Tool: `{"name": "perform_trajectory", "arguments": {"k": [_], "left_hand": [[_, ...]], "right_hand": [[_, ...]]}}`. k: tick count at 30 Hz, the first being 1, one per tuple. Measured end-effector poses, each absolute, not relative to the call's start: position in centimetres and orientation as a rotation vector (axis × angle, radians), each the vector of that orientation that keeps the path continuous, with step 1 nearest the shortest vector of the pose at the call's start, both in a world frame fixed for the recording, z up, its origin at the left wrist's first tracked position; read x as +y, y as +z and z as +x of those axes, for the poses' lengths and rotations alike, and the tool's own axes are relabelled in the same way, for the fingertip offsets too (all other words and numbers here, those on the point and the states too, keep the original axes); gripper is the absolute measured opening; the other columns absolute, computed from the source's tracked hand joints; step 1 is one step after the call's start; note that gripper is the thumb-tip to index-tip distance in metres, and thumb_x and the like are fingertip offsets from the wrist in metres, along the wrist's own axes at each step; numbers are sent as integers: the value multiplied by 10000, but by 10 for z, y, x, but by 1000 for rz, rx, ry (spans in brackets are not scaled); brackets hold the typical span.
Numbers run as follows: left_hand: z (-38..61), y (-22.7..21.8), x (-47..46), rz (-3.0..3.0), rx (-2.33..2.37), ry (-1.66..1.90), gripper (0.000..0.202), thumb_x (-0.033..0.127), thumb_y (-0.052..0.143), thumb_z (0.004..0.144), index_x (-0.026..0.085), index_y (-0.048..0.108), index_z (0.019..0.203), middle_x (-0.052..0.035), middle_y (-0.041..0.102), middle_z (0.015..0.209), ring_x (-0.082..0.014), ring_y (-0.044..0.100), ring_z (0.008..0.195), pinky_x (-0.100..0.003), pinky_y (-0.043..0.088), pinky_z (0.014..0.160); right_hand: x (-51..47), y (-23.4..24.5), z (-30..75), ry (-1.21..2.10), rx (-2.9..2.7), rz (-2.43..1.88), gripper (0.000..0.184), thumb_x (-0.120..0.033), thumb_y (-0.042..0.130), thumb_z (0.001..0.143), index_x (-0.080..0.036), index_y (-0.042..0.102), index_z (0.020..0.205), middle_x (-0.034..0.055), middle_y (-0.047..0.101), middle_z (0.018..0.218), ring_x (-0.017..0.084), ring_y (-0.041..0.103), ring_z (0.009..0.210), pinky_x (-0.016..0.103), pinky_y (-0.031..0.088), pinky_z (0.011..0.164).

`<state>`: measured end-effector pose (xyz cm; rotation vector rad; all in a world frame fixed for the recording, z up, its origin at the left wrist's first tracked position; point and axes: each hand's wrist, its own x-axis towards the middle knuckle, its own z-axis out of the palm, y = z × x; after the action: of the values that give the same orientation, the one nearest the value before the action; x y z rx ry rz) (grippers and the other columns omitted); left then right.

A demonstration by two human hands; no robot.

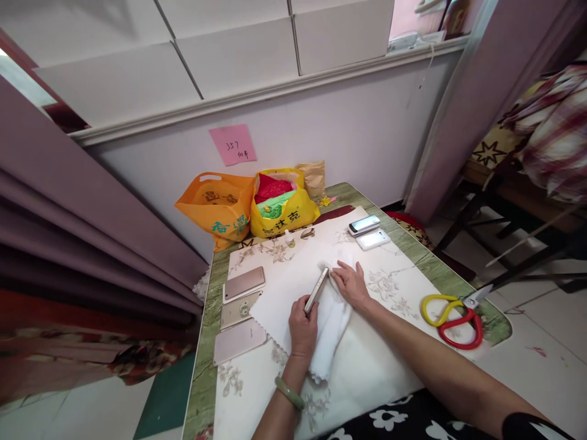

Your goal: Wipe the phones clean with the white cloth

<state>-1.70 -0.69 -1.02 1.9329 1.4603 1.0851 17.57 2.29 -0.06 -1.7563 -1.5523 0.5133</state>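
My left hand [303, 327] is wrapped around a mobile phone [317, 289] held up on its narrow edge. The phone tilts over a white cloth [331, 330], folded and bunched along the middle. My right hand [351, 284] grips the cloth near its far end, close to the phone's upper end; its outer fingers are spread. Part of the cloth lies flat to the left, with a wavy cut edge. Left of it, several phones lie in a column, among them a pinkish one [240, 341] and a rose-gold one [244, 283].
Scissors with yellow and red handles [472, 330] lie at the table's right edge. Two phones, one white [372, 239], rest at the back right. Behind stand an orange bag [215, 205] and a yellow bag [284, 221] with coloured contents. A small bottle [290, 240] is before them.
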Motion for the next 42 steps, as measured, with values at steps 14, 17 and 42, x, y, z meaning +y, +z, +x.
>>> {"name": "perform_trajectory", "arguments": {"k": [14,17,42], "left_hand": [[-17,-11,-6,1947,1474,1099,214,337,546,873,195,622,1013,-48,630,853,-172,604,750,-295,494,690],[-17,-11,-6,1955,1466,1102,216,331,547,873,194,621,1023,-56,637,872,-180,612,777,-307,499,717],[-17,-9,-6,1939,1473,1091,214,319,537,877,191,611,1031,-57,636,870,-176,611,757,-308,505,701]], "right_hand": [[30,3,180,506,-1534,-1722,324,-349,404,961,-271,679,807,23,733,905,280,529,1246,704,82,1061],[29,2,179,484,-1512,-1720,321,-351,392,964,-266,672,832,36,728,959,270,521,1256,696,92,1068],[13,21,169,176,-1648,-1625,251,-231,426,952,-268,674,966,33,726,1055,263,549,1221,666,31,1113]]}}
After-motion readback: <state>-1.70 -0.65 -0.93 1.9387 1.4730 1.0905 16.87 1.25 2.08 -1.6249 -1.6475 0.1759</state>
